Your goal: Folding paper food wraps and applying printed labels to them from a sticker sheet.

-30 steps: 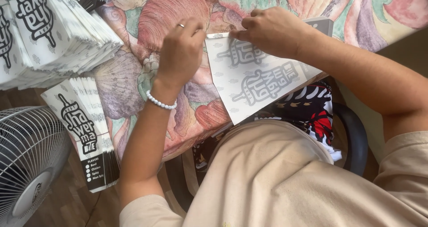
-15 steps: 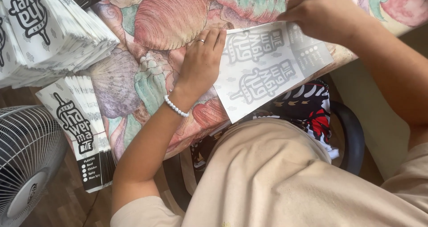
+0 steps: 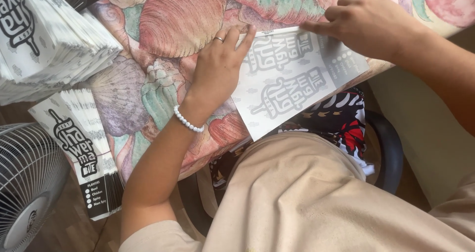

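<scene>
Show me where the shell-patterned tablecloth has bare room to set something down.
The widest bare patch of the shell-patterned tablecloth lies between the tall stack of white printed paper sleeves and the left hand. A narrower strip runs along the top edge above the flat white printed sheet. It is crowded at right, where the right hand presses that sheet.

Home packing spot (shell-print tablecloth (image 3: 168, 29), fan (image 3: 24, 183), wrapper stacks (image 3: 44, 49))

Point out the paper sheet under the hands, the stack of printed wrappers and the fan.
paper sheet (image 3: 289, 86), head view, on its printed middle.
stack of printed wrappers (image 3: 47, 44), head view, on the top sheet.
fan (image 3: 24, 183), head view, on its wire grille.
</scene>
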